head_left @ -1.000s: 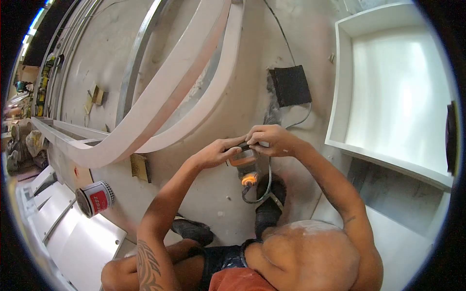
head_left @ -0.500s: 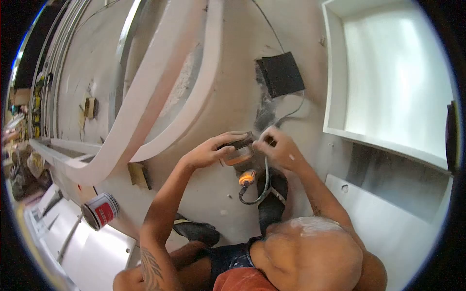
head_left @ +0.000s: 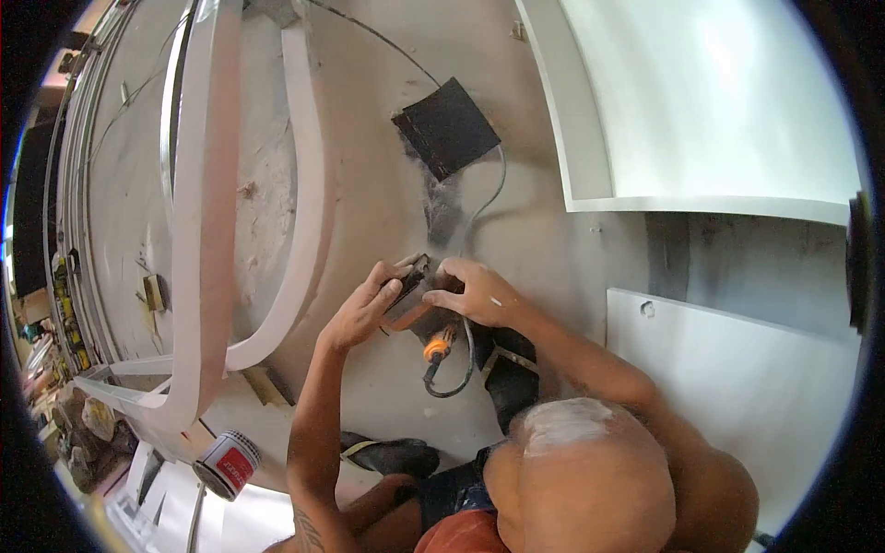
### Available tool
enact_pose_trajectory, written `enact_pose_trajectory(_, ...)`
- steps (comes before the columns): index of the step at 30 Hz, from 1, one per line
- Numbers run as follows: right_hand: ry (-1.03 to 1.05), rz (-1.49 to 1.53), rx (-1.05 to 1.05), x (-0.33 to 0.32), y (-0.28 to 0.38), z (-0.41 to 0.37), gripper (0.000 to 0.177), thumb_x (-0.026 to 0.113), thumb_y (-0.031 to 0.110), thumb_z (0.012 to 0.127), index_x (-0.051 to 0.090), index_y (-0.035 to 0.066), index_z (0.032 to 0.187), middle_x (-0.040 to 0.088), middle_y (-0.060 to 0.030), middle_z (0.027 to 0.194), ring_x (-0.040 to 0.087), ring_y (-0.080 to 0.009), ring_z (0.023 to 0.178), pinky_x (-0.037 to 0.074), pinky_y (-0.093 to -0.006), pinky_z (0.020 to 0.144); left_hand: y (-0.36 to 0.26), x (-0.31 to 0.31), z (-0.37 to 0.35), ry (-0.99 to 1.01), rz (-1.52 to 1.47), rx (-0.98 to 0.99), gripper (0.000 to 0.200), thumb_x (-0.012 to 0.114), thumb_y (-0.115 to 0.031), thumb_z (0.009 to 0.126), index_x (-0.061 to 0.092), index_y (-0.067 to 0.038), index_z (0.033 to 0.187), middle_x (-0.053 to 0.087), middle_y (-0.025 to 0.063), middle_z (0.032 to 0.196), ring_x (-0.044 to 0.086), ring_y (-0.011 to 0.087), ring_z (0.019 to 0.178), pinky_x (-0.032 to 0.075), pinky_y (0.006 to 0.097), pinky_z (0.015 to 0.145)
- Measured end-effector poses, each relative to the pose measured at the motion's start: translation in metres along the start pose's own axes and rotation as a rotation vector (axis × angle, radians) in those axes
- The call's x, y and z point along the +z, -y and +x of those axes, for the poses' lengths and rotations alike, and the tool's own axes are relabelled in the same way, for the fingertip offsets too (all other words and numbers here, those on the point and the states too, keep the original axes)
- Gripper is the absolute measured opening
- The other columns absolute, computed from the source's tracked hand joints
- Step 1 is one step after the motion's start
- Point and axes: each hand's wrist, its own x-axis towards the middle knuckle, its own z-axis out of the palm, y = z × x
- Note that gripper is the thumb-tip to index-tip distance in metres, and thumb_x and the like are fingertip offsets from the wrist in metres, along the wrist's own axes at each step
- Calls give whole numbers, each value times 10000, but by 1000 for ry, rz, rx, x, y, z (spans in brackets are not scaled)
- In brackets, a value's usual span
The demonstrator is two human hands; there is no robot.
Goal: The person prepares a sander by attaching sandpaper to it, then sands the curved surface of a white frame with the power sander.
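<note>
the landmark is the flat black square sheet point(head_left: 452, 127) on the grey floor point(head_left: 516, 198). on the person's side of that sheet, between the two bare hands, is the compact grey-and-black hand-held power tool with an orange band point(head_left: 417, 313). the left hand point(head_left: 361, 302) is wrapped round one side of it, fingers at the dark plate edge and thumb nearby; the right hand point(head_left: 479, 293) pinches the opposite corner between thumb and bent fingers, though the exact contact is partly hidden.

the tool looks rigid and compact, probably of moderate weight, so two hands should steady it easily. its casing seems hard; dust could make it slick. the sides of the body look the surest place to hold, leaving the plate edge free. the bright orange fitting point(head_left: 440, 344) and the thin grey cable point(head_left: 473, 361) look like poor handles, the cable being flexible and likely to tug; it runs up to the black sheet and seems to pass beneath it.

no lettering on the tool can be read. nearer the person than the sheet, and to its left, stands a white cylindrical tub with a red label point(head_left: 230, 463); pale writing shows on the red, too small to make out.
</note>
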Motion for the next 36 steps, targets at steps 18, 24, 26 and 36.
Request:
enact_pose_trajectory(18, 59, -30, -136, -17, -1, 5, 353, 725, 347, 983, 662, 2, 1030, 692, -219, 944, 644, -368, 853, 497, -448, 780, -18, 3, 5, 75, 353, -24, 626, 460, -412, 1098, 386, -90, 1630, 542, 250, 1537, 512, 392, 1432, 364, 446, 1201)
enact_pose_trajectory(24, 90, -79, -151, -20, -3, 13, 293, 753, 293, 959, 680, 9, 964, 677, -184, 814, 616, -283, 726, 490, -420, 703, -11, 0, 6, 57, 410, 15, 601, 455, -383, 1093, 399, -105, 1623, 566, 261, 1503, 528, 424, 1403, 387, 462, 1179)
enact_pose_trajectory(26, 121, -45, -103, -22, -3, 14, 283, 756, 288, 956, 691, 13, 957, 685, -170, 812, 619, -249, 729, 490, -406, 698, -11, 1, 5, 46, 429, 24, 600, 455, -381, 1092, 399, -105, 1623, 570, 267, 1495, 532, 430, 1398, 392, 465, 1173)
enact_pose_trajectory(36, 165, 201, 146, -25, -1, 18, 290, 822, 266, 905, 759, -15, 875, 732, -100, 771, 641, -148, 743, 512, -343, 696, -11, 1, 6, 45, 435, 56, 613, 456, -384, 1088, 402, -74, 1614, 583, 299, 1461, 554, 453, 1363, 407, 466, 1152)
